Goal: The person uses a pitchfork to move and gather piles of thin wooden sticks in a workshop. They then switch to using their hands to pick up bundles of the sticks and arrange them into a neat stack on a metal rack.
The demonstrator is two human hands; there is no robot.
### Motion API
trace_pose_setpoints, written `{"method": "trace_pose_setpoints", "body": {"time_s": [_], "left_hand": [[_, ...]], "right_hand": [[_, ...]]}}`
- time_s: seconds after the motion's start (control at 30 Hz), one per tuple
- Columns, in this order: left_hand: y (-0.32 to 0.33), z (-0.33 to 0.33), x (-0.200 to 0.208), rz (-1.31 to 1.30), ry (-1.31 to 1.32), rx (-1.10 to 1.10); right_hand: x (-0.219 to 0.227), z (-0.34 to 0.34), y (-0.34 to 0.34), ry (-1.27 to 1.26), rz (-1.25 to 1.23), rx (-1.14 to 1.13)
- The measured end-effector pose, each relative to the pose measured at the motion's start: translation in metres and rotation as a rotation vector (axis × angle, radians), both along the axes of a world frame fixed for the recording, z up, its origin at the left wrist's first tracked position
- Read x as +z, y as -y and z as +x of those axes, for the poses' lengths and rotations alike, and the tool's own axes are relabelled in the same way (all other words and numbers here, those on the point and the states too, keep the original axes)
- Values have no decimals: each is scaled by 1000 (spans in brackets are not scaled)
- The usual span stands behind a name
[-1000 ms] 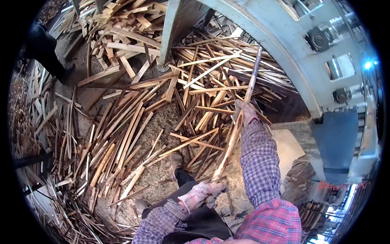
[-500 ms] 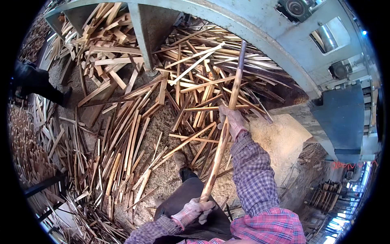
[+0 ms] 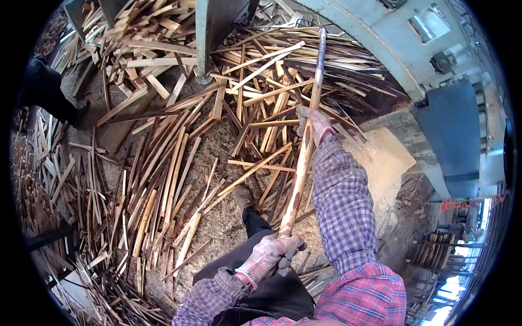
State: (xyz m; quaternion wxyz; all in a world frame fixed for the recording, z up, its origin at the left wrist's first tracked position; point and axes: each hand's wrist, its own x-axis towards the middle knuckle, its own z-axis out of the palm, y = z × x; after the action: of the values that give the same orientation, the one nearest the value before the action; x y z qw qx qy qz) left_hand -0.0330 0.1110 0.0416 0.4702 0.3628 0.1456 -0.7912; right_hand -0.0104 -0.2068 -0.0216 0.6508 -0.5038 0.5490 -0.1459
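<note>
A long wooden pole point(image 3: 299, 187) slants away from me across the scrap wood, its far end greyish. My left hand point(image 3: 270, 254), in a pale work glove, is closed round its near end, close to my lap. Farther up the pole, my right hand point(image 3: 315, 123), also gloved, grips it with the arm stretched forward. The pole's far tip lies over a heap of thin wood strips point(image 3: 272, 108) beneath the machine frame; whether anything is fixed to that tip I cannot make out.
A pale grey-blue metal machine frame point(image 3: 375, 41) curves over the heap, with an upright post point(image 3: 203, 41) at its left. More loose wood strips point(image 3: 163, 190) cover the sawdust-strewn floor. A dark-clothed person's leg point(image 3: 51, 89) shows at far left. A blue panel point(image 3: 448, 136) stands right.
The view has shifted, so the scene sits higher in the picture. Both my hands and the pole have moved slightly forward, and my grip stays closed.
</note>
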Motion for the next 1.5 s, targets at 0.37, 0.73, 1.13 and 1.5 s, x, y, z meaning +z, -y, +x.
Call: {"method": "trace_pose_setpoints", "body": {"time_s": [0.37, 0.73, 1.13, 1.5], "left_hand": [[3, -22, 6, 104, -156, -85], [36, -14, -98, 308, 274, -303], [12, 35, -228, 166, 925, -723], [-4, -13, -189, 214, 824, -576]], "right_hand": [[9, -21, -5, -56, 77, -90], [-69, 0, 20, 80, 176, -206], [-184, 23, -3, 91, 234, -282], [-164, -8, -5, 187, 373, -283]]}}
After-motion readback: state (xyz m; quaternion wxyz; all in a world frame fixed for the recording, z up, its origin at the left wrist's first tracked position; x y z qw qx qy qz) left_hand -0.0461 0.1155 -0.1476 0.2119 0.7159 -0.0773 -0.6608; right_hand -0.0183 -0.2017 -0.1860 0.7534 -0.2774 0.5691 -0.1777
